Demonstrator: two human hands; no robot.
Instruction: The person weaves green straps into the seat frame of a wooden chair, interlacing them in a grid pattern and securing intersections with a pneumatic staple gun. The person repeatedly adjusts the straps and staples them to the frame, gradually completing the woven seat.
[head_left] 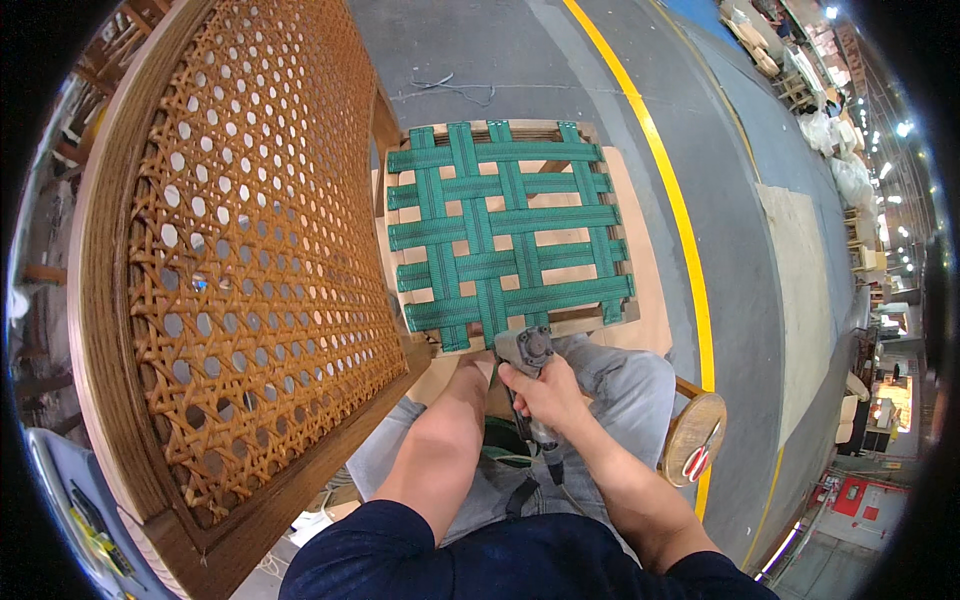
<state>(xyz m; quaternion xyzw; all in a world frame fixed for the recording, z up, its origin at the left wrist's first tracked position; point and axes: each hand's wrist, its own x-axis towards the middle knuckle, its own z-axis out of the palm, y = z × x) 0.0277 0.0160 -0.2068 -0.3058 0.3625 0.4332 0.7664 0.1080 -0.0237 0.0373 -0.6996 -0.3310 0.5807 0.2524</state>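
Observation:
My right hand is wrapped round the handle of a pneumatic staple gun. The gun's nose meets the near edge of a chair seat frame, at the end of a green webbing strap. More green straps, woven over and under one another, span the wooden frame with square gaps between them. My left hand reaches to the same near edge, just left of the gun. Its fingers are hidden by the frame and gun, so their grip does not show. An air hose trails from the gun.
A tall wooden panel with woven cane rises close on the left. Red-handled scissors lie on a round wooden stool at right. Tools lie in a blue-grey tray at lower left. A yellow line crosses the floor.

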